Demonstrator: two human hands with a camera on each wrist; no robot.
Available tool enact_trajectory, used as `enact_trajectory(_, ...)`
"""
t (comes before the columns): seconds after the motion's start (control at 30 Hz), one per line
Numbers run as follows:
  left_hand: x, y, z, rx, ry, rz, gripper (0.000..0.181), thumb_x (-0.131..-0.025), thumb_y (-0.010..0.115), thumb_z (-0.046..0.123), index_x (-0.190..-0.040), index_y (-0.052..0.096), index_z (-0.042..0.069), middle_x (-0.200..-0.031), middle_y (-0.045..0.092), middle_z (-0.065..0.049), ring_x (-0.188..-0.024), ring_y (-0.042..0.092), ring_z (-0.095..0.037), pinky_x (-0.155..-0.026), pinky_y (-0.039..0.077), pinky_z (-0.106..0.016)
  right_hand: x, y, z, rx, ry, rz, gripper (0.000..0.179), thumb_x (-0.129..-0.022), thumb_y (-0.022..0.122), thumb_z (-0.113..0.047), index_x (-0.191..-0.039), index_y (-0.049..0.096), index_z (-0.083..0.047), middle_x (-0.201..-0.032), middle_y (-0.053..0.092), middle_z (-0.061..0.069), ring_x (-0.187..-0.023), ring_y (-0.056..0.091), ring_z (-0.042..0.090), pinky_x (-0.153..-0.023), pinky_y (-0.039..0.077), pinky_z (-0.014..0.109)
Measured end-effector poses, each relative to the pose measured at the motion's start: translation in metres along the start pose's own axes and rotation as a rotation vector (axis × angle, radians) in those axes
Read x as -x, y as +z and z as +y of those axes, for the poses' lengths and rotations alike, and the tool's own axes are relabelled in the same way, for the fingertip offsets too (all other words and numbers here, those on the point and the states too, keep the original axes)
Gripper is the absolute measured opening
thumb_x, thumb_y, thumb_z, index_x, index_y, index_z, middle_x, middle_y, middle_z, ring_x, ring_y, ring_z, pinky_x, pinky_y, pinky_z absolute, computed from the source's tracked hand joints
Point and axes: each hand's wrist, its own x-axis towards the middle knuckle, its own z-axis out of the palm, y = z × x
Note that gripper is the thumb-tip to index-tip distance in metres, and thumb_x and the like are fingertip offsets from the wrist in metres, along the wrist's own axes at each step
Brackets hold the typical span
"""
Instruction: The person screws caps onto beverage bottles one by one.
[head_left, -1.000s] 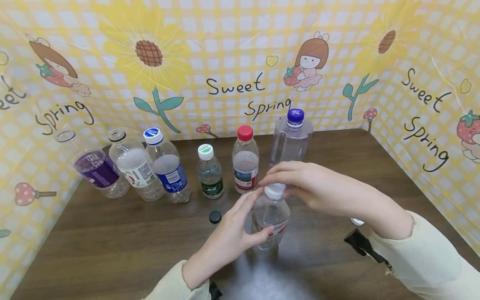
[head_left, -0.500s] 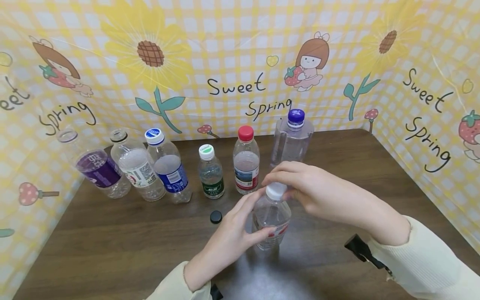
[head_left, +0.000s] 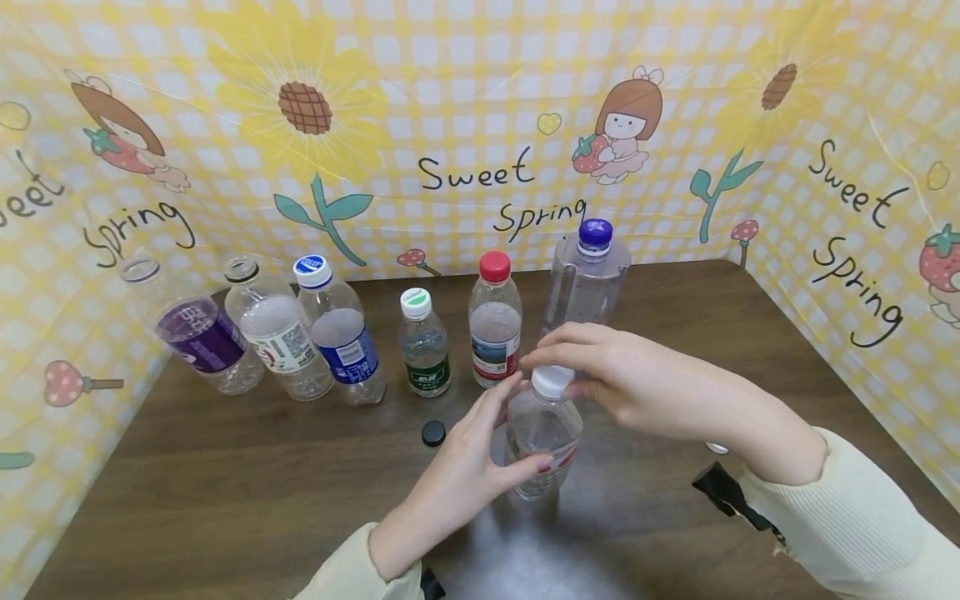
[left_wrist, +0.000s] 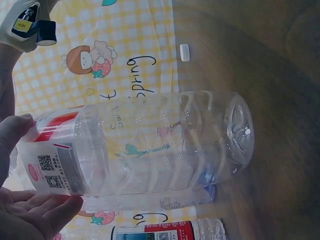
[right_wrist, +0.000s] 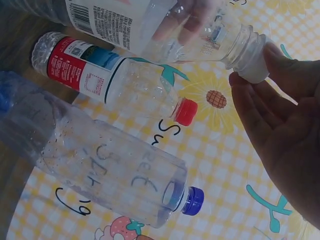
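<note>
A clear plastic bottle (head_left: 542, 427) with a red-and-white label stands upright near the middle of the table. My left hand (head_left: 459, 471) grips it around the label, thumb on the near side; the left wrist view has its fingers (left_wrist: 57, 212) curled beneath the label. On the bottle's neck sits a white cap (head_left: 552, 382). From above, my right hand (head_left: 645, 387) pinches this cap between thumb and fingers. In the right wrist view the white cap (right_wrist: 255, 64) covers the mouth, with the thumb on one side and fingertips on the other.
Behind stand a red-capped bottle (head_left: 495, 321), a big blue-capped bottle (head_left: 588, 279) and a small green-labelled bottle (head_left: 425, 350). Several more bottles line the left, including an uncapped purple-labelled one (head_left: 201, 336). A black cap (head_left: 433, 432) and a loose white cap (head_left: 717, 448) lie on the table.
My right wrist dips slightly and comes back, so the loose white cap beside it is hidden, then visible again. My left hand and the bottle stay in place; the head view shifts a little.
</note>
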Motion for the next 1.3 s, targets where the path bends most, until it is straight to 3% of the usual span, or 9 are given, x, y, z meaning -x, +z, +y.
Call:
enact_trajectory(0.13, 0.0, 0.0, -0.002, -0.017, -0.013, 0.008, 0.079, -0.08, 0.078, 0.025, -0.145, 0.036, 0.009, -0.143, 0.048, -0.009, -0.125, 0.053, -0.024, -0.1, 0.049, -0.038, 0.001, 0.001, 0.001, -0.008, -0.007, 0.001, 0.041, -0.088, 0.06, 0.002, -0.127, 0.059, -0.011, -0.129, 0.06, 0.0, -0.12, 0.057, 0.02, -0.098, 0.05, 0.04)
enact_trajectory(0.43, 0.001, 0.001, -0.003, -0.012, -0.023, 0.04, 0.073, -0.077, 0.08, 0.028, -0.138, 0.046, 0.009, -0.136, 0.056, -0.01, -0.117, 0.061, -0.024, -0.096, 0.052, -0.038, 0.002, 0.006, 0.0, -0.005, -0.016, 0.05, 0.036, -0.086, 0.062, 0.003, -0.119, 0.062, -0.01, -0.118, 0.065, -0.002, -0.11, 0.06, 0.014, -0.091, 0.053, 0.034)
enact_trajectory(0.77, 0.003, 0.004, -0.003, -0.015, 0.021, 0.111, 0.07, -0.074, 0.082, 0.022, -0.134, 0.05, 0.006, -0.13, 0.061, -0.011, -0.109, 0.066, -0.023, -0.091, 0.054, -0.037, 0.002, 0.009, -0.003, 0.044, -0.025, 0.087, 0.037, -0.085, 0.064, 0.003, -0.119, 0.062, -0.011, -0.115, 0.065, -0.002, -0.106, 0.06, 0.013, -0.09, 0.053, 0.033)
enact_trajectory(1.03, 0.003, 0.007, -0.002, 0.0, 0.034, 0.13, 0.07, -0.074, 0.082, 0.02, -0.135, 0.05, 0.006, -0.13, 0.061, -0.011, -0.109, 0.066, -0.023, -0.092, 0.054, -0.036, 0.004, 0.013, 0.002, -0.062, 0.023, 0.106, 0.034, -0.084, 0.066, 0.0, -0.117, 0.063, -0.008, -0.114, 0.064, -0.002, -0.103, 0.06, 0.009, -0.085, 0.054, 0.03)
enact_trajectory(1.3, 0.003, 0.006, -0.001, -0.009, 0.017, 0.125, 0.071, -0.074, 0.082, 0.022, -0.135, 0.049, 0.005, -0.131, 0.059, -0.011, -0.111, 0.064, -0.022, -0.093, 0.054, -0.036, 0.003, 0.015, 0.004, -0.065, 0.013, 0.118, 0.033, -0.083, 0.067, -0.002, -0.116, 0.063, -0.008, -0.113, 0.065, -0.003, -0.103, 0.06, 0.008, -0.085, 0.054, 0.03)
